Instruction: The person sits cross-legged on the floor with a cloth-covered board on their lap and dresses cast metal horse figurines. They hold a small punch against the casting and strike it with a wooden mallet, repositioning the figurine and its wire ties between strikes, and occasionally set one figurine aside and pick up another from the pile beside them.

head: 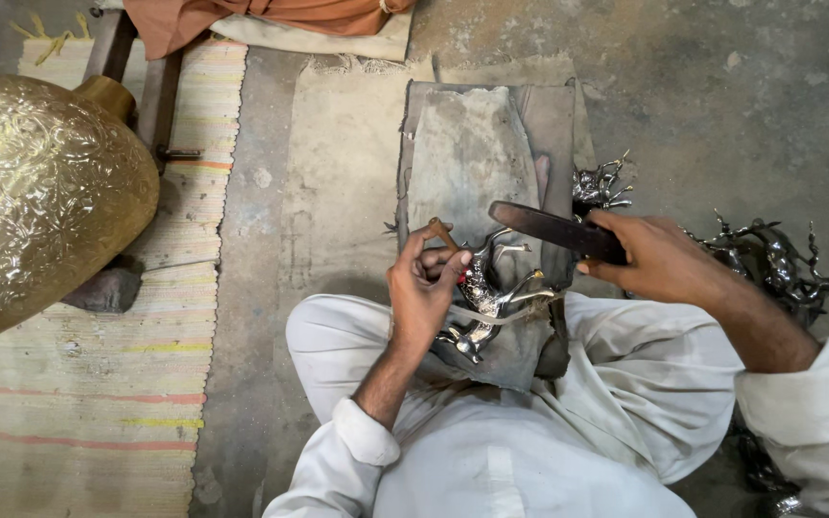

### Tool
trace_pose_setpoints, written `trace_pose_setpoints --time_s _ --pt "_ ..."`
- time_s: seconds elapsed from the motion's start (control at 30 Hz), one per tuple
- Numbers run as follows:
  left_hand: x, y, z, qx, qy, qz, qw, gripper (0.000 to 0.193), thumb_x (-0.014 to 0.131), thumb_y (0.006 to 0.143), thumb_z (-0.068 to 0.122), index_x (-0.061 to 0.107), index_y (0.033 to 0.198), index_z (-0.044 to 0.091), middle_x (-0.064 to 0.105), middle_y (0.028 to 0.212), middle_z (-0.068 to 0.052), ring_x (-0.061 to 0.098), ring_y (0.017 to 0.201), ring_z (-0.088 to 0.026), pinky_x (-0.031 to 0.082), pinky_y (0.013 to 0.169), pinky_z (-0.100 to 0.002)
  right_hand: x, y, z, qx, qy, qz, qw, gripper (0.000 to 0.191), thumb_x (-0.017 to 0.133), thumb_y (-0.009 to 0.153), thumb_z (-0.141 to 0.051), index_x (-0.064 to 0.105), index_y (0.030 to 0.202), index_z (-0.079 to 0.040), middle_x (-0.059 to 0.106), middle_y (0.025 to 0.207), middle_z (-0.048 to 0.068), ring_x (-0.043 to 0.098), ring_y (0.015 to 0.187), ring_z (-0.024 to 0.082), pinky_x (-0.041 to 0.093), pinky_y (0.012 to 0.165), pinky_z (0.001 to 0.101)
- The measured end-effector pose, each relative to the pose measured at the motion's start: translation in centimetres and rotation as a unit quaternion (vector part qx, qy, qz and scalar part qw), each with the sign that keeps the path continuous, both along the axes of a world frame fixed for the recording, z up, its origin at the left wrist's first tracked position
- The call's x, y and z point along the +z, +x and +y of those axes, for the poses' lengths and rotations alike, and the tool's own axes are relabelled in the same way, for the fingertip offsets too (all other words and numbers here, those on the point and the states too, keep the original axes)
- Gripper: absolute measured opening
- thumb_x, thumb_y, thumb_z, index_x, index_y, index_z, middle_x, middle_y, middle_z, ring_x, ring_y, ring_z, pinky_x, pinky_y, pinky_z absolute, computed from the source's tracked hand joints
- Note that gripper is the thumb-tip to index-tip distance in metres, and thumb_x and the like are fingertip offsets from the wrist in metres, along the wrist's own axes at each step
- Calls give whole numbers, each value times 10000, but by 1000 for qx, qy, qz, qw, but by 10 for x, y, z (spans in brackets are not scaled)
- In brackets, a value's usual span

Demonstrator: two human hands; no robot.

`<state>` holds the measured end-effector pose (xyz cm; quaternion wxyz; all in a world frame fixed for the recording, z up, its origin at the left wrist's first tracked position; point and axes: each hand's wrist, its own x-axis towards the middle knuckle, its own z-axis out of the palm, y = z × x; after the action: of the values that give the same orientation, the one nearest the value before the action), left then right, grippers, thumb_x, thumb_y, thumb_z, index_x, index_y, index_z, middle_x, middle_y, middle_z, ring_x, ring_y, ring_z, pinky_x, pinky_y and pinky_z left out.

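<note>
silver deer figurine | embossed gold vase | striped rug | white trousers

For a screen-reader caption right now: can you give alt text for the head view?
A left hand steadies a small silver animal figure on a grey cloth over the lap; the right hand holds a dark flat tool above it.
</note>
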<state>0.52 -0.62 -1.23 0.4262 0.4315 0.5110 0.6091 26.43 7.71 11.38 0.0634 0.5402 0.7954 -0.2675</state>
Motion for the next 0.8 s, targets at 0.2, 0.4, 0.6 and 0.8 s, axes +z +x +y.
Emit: trace_pose_setpoints --time_s 0.2,0.4,0.6,0.8 --pt "2 7 -8 25 -14 23 999 388 770 927 18 591 1270 -15 803 920 -113 707 810 -44 590 712 -216 23 -27 15 97 87 -16 991 320 758 829 -282 628 1077 -127 739 815 144 722 803 381 523 701 517" --pt "3 5 -9 21 -12 36 999 368 768 928 13 592 1250 -16 800 871 -114 706 767 -51 570 676 -222 41 -52 25 146 147 -14 978 303 748 815 -174 638 1096 -154 737 803 118 719 827 374 525 716 520" --pt "7 6 -10 28 -31 84 996 280 781 951 41 573 1127 -23 820 878 -117 712 736 -58 565 643 -231 54 -71 36 238 188 -20 953 346 763 770 -151 634 1091 -138 747 902 84 723 875 353 534 697 509" --pt "6 10 -10 46 -35 59 997 370 769 934 66 577 1241 -7 810 848 -112 720 717 -52 566 634 -226 59 -85 48 291 262 -168 905 474 722 779 -105 676 1238 -216 746 826 76 749 760 293 577 635 440"
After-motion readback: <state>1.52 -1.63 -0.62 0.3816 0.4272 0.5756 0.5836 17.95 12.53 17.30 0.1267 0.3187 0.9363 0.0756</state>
